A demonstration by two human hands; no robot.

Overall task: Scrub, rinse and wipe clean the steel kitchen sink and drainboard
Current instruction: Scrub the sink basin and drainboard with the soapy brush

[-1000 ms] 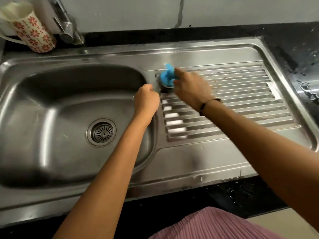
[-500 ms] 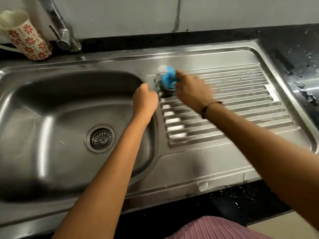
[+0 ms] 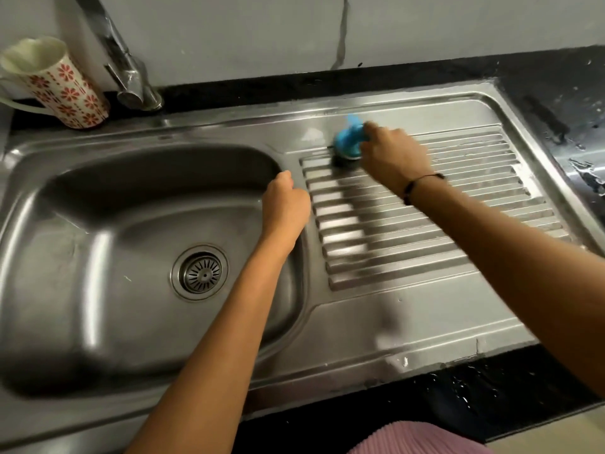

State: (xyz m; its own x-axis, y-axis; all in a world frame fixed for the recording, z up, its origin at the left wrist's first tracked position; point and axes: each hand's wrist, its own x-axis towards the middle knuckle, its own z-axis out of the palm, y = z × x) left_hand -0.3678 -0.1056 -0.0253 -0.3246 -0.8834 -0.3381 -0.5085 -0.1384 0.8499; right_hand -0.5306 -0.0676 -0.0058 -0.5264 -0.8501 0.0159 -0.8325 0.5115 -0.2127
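Right hand [image 3: 393, 155] has its grip clamped on the blue-handled scrubber [image 3: 348, 140], which sits at the far left corner of the drainboard [image 3: 425, 224] ribs, dark pad down on the steel. Left hand [image 3: 284, 204] is curled into a loose fist w/ nothing in it, resting by the sink [image 3: 98, 224] rim.

What could go wrong imo: ribs run left-right, so scrubbing across them could make the pad skip, and a slip would send it into the basin.

Scrubber's long axis is roughly upright, handle pointing up and a bit away from the person. Mug [image 3: 55, 83] near the tap [image 3: 127, 73] could catch splashes.
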